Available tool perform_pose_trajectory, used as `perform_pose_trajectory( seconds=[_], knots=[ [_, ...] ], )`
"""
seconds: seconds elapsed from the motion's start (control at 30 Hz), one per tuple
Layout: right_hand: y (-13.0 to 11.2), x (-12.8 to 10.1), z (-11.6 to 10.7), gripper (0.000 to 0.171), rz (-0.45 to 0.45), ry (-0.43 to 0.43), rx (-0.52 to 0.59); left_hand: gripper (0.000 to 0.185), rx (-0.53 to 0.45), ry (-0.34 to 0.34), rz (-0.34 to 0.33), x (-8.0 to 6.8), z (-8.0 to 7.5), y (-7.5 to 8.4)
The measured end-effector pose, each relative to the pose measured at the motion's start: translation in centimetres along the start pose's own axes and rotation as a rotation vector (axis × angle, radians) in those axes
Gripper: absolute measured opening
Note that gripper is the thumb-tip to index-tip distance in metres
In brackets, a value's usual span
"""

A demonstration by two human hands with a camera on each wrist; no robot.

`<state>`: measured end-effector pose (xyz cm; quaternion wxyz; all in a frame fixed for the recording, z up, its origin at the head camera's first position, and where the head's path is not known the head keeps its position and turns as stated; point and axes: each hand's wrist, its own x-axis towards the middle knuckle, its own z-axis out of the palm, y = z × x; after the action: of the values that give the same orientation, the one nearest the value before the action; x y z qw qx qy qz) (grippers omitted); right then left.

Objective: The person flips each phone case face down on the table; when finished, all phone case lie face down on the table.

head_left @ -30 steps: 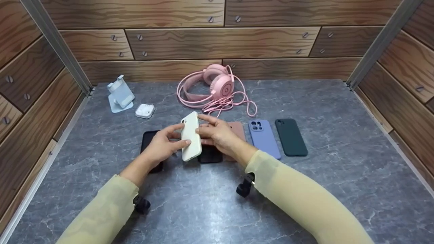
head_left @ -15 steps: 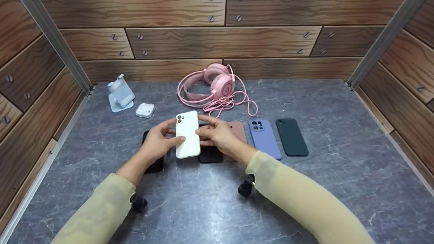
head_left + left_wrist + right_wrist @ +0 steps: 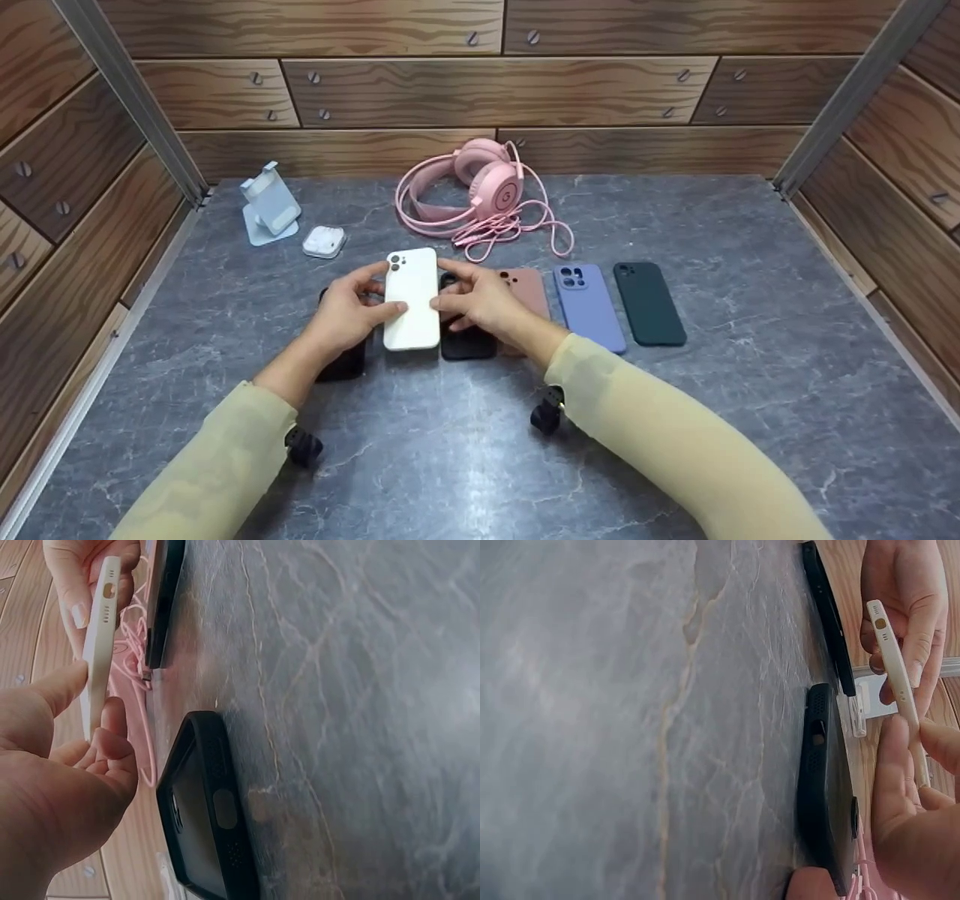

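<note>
A cream-white phone case with camera holes at its top left is held up above the table by both hands. My left hand pinches its left edge, thumb on the back face. On the opposite edge, my right hand grips with thumb and fingers. Seen from the left wrist, the case shows its bottom edge with port and speaker holes. Beneath the left hand lies a black phone case, its hollow side up. Another black case lies below the right hand, partly hidden in the head view.
To the right lie a pink case, a purple case and a dark green case. Pink headphones with coiled cable sit behind. At back left are a light blue phone stand and boxed earphones.
The white case has turned from a slanted, edge-on pose to show its back face squarely, and moved slightly left. The left hand shifted left with it; the right hand stayed nearly in place.
</note>
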<state>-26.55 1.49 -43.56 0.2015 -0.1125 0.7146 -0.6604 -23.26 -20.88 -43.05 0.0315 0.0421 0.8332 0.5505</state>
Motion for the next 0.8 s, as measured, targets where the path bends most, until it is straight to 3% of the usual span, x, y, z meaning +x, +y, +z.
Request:
perform_pose_trajectory(
  seconds=[0.33,0.57,0.8],
  knots=[
    [0.04,0.16,0.22,0.074,-0.029,0.038,-0.165,0.072,0.067,0.029,0.014,-0.01,0.09,-0.09],
    [0.07,0.26,0.38,0.074,-0.037,0.028,-0.167,0.071,0.076,0.041,0.013,0.06,0.06,-0.04],
    [0.17,0.41,0.44,0.075,-0.035,0.003,-0.181,0.072,0.097,0.028,-0.031,0.1,0.09,0.07]
  ],
)
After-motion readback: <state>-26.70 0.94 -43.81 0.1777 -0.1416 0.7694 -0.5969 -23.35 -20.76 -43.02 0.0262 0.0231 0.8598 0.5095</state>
